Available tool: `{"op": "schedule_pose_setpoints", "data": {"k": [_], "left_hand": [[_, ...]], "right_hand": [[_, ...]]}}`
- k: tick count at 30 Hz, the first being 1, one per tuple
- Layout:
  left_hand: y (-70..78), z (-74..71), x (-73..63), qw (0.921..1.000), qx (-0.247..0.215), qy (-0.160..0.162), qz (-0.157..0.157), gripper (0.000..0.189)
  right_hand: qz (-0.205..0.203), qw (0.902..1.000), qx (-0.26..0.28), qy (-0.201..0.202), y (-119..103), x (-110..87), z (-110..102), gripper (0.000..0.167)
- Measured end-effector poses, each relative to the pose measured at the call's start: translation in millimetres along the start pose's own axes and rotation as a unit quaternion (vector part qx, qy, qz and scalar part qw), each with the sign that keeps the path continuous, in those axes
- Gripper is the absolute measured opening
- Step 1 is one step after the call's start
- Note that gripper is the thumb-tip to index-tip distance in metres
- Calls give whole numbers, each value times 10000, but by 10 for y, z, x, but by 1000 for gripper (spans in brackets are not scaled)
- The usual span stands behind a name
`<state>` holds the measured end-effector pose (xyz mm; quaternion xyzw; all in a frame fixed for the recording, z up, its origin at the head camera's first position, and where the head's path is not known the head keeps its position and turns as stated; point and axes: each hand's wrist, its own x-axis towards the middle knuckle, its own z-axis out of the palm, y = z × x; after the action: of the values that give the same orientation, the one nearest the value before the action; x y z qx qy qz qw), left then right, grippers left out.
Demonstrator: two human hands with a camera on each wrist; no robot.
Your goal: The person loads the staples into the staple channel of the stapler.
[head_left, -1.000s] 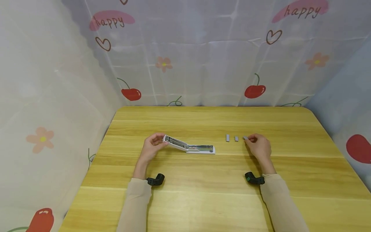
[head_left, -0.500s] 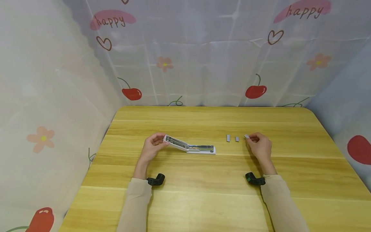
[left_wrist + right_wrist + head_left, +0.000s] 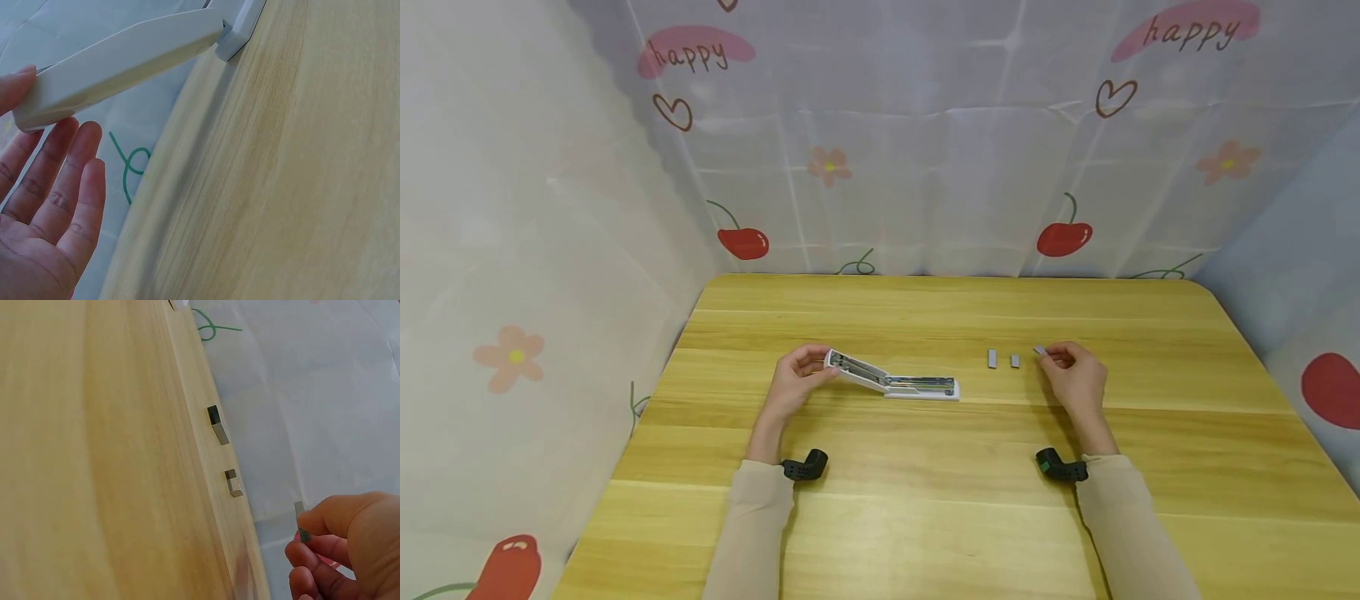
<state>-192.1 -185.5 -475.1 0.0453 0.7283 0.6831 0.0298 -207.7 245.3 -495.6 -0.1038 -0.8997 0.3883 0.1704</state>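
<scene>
A white stapler (image 3: 921, 394) lies hinged wide on the table, its metal staple channel facing up. My left hand (image 3: 792, 385) pinches the far end of its raised cover at the left; the left wrist view shows the thumb above the cover (image 3: 119, 59) and fingertips below. Between the thumb and fingers of my right hand (image 3: 1077, 383) is a small grey strip of staples (image 3: 299, 509), held above the table. Two other staple strips stay on the wood just left of that hand, a longer one (image 3: 992, 358) and a shorter one (image 3: 1015, 361).
The wooden table (image 3: 917, 483) reaches back to a patterned curtain (image 3: 917, 192). More curtain hangs along the left and right sides. Each wrist carries a black camera mount, one on the left (image 3: 806, 465) and one on the right (image 3: 1062, 465).
The staple strip in my right hand has risen slightly and changed its tilt. My left hand and the stapler stay put; the head view has shifted a little.
</scene>
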Motion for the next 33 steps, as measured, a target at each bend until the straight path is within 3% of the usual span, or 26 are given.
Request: {"op": "schedule_pose_setpoints", "data": {"k": [9,33], "left_hand": [[-21,-11,3,10000,-20,0,17,40],[-31,-14,20,10000,-35,5,34,41]], "right_hand": [[-97,9996,267,32,-70,-21,1,19],[-1038,9923,599,-322,-449,-147,115,11]]}}
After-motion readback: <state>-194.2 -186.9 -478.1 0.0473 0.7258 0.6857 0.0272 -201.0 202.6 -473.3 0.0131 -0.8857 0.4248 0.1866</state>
